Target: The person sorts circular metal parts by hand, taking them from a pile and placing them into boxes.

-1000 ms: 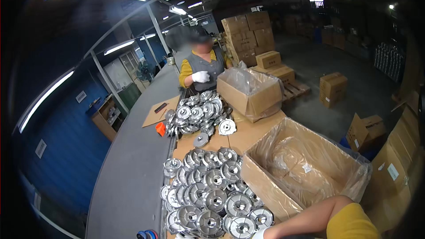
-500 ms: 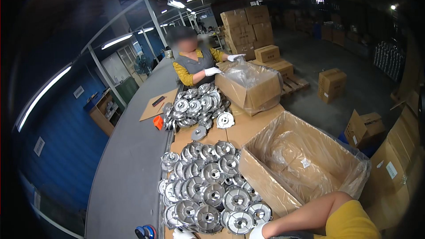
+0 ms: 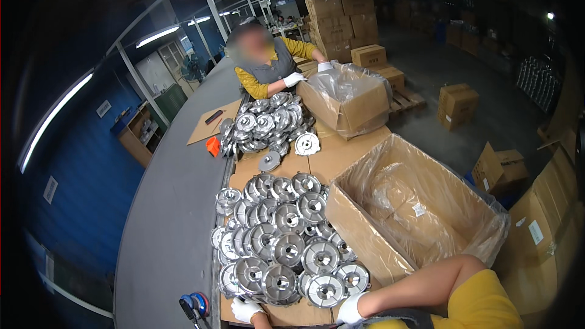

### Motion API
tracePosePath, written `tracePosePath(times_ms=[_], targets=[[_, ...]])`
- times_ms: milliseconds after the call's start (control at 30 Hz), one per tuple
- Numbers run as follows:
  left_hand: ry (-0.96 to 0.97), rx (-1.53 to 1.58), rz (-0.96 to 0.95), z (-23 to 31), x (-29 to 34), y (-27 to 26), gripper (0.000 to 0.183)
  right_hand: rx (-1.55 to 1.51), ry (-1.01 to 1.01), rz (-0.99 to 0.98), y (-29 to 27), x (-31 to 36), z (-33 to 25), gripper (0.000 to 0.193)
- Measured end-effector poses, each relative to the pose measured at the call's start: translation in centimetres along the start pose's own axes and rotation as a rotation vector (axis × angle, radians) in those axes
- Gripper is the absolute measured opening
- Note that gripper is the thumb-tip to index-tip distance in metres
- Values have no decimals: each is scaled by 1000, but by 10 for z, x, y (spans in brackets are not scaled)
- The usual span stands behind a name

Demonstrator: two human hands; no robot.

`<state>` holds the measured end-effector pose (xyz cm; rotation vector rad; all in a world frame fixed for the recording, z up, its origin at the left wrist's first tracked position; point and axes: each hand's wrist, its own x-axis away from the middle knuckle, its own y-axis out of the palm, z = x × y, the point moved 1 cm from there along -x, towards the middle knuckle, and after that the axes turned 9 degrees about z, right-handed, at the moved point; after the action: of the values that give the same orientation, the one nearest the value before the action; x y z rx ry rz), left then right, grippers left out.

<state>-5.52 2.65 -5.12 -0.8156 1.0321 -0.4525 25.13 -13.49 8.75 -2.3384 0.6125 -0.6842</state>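
My left hand, in a white glove, rests at the near edge of the cardboard sheet, just below a heap of round silver metal discs. The discs have ribbed faces and a hole in the middle. My right hand, also gloved, is close to the nearest discs, with its forearm bent across in front of a large carton. The fingers of both hands are too small or hidden to read. A clear plastic liner covers the inside of that carton, where no discs show.
Across the table a co-worker in white gloves handles another lined carton beside a second heap of discs. A grey conveyor belt runs along the left. A blue-and-red sander sits near my left hand. Stacked cartons stand behind.
The view has tilted down, so more of both my hands shows. The co-worker has leaned forward, moving one hand into the far carton's plastic.
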Motion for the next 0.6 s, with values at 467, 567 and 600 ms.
tracePosePath(times_ms=[467, 567, 600], targets=[[-11, -50, -66, 8, -2, -4, 12, 39, 150, -92, -23, 12, -19, 53], [-2, -25, -82, 11, -3, -7, 12, 41, 160, -87, -25, 14, -20, 52], [-4, -29, -89, 10, -3, -7, 13, 45, 154, -82, -23, 13, -19, 51]])
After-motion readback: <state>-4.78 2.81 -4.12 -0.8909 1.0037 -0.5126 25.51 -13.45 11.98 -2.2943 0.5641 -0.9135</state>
